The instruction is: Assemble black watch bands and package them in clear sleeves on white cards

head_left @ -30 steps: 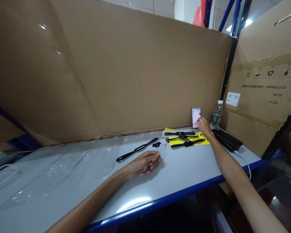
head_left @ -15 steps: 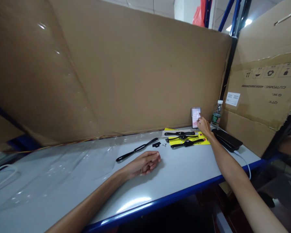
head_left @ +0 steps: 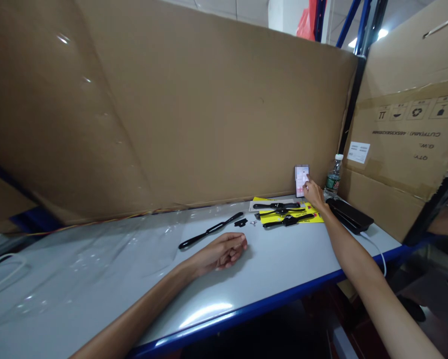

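My right hand (head_left: 314, 193) reaches to the back of the grey table (head_left: 284, 269) and touches the lit screen of a phone (head_left: 301, 180) propped upright against the cardboard wall. My left hand (head_left: 222, 252) rests on the table with fingers loosely curled, holding nothing. Just beyond it lies a long black watch strap (head_left: 210, 230). Three black watches (head_left: 282, 213) lie on a yellow sheet (head_left: 314, 212) near my right hand, with a small black part (head_left: 240, 223) beside them.
A tall cardboard wall (head_left: 171, 109) closes the back of the table. A water bottle (head_left: 334, 178) and a black flat case (head_left: 349, 215) with a white cable (head_left: 377, 249) stand at the right. Clear plastic film (head_left: 97, 254) covers the left. A large carton (head_left: 407, 124) stands on the right.
Both my hands stay where they were. Another person's arm at the far right edge has shifted slightly.
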### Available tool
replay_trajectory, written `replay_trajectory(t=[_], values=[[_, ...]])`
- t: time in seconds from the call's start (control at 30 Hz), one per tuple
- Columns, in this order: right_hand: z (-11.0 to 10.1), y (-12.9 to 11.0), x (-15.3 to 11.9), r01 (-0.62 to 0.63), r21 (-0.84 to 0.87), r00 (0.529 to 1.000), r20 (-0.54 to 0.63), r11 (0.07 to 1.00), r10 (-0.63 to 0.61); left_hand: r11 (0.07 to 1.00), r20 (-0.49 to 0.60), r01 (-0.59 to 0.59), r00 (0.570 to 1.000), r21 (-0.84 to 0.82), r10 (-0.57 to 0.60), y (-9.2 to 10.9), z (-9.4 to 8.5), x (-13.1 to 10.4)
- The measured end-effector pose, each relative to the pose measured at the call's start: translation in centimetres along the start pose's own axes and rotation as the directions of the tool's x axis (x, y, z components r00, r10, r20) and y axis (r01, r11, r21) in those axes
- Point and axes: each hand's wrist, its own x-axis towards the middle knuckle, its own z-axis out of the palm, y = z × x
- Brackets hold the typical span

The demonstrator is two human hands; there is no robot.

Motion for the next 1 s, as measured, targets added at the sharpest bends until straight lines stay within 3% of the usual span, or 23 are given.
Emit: replay_trajectory(t=[1.0], values=[[0.58, 0.34, 0.21, 0.009, 0.003, 1.0, -0.018, 1.0, -0.009, 1.0, 0.002, 0.01, 1.0, 0.018, -0.01, -0.08, -0.05, 0.03]])
